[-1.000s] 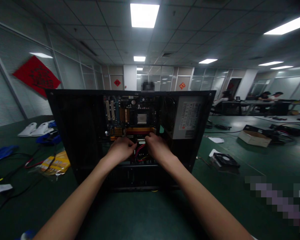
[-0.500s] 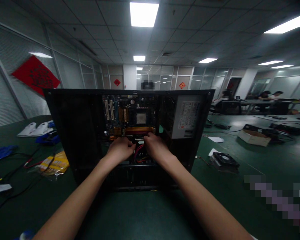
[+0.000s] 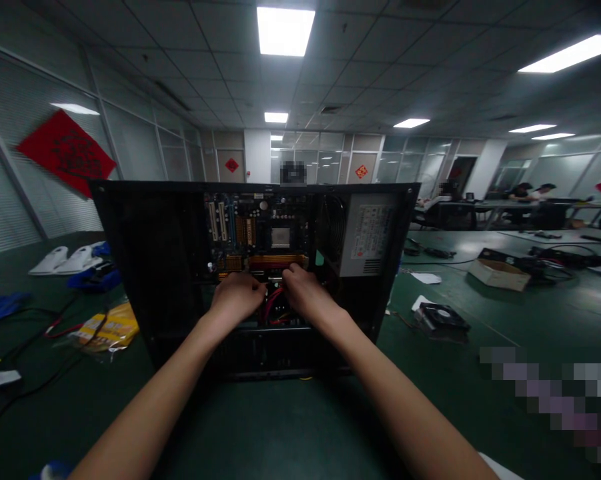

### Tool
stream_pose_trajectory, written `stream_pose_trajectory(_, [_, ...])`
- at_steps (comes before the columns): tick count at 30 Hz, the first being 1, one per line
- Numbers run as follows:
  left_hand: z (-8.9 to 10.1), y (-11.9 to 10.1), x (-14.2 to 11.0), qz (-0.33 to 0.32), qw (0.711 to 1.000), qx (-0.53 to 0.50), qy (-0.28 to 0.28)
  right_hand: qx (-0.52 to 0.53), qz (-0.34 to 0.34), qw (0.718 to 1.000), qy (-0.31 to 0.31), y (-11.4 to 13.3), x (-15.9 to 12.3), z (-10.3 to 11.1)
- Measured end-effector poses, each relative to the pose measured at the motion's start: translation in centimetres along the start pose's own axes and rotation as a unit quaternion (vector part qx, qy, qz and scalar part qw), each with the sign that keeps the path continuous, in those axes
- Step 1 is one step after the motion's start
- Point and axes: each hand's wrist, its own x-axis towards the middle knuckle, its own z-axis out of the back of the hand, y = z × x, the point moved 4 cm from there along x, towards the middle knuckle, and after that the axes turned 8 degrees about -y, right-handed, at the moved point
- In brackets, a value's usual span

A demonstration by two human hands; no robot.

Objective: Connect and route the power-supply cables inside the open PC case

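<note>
Green tabletop [image 3: 260,427] under a black computer case [image 3: 275,348], yellow packet [image 3: 112,324] (at left) and cardboard box [image 3: 495,275].

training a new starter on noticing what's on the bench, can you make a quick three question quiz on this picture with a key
1. True or false: the left hand and the right hand both reach into the open computer case.
2. Which lies to the left of the computer case: (A) cardboard box, (B) yellow packet, (C) black fan?
3. Fill in: seen from here, the grey power supply sits to the ____ of the motherboard.

Key: 1. True. 2. B. 3. Right.
</note>
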Motion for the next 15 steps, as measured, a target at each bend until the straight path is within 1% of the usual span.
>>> stream_pose_trajectory(3, [0.3, 0.1, 0.1, -0.008, 1.000, 0.021, -0.010, -0.003, 0.006, 1.000, -0.001, 0.0, 0.5, -0.2])
stream_pose_trajectory(7, [0.3, -0.2, -0.1, -0.028, 0.999, 0.019, 0.011, -0.011, 0.027, 1.000, 0.003, 0.2, 0.4, 0.0])
stream_pose_trajectory(11, [0.4, -0.6, -0.4, -0.047, 0.999, 0.006, -0.002, -0.018, 0.015, 1.000, 0.004, 0.3, -0.2, 0.4])
stream_pose_trajectory(15, [0.5, -1.0, -0.7, -0.067, 0.998, -0.006, 0.003, -0.010, 0.003, 1.000, 0.005, 0.2, -0.4, 0.4])
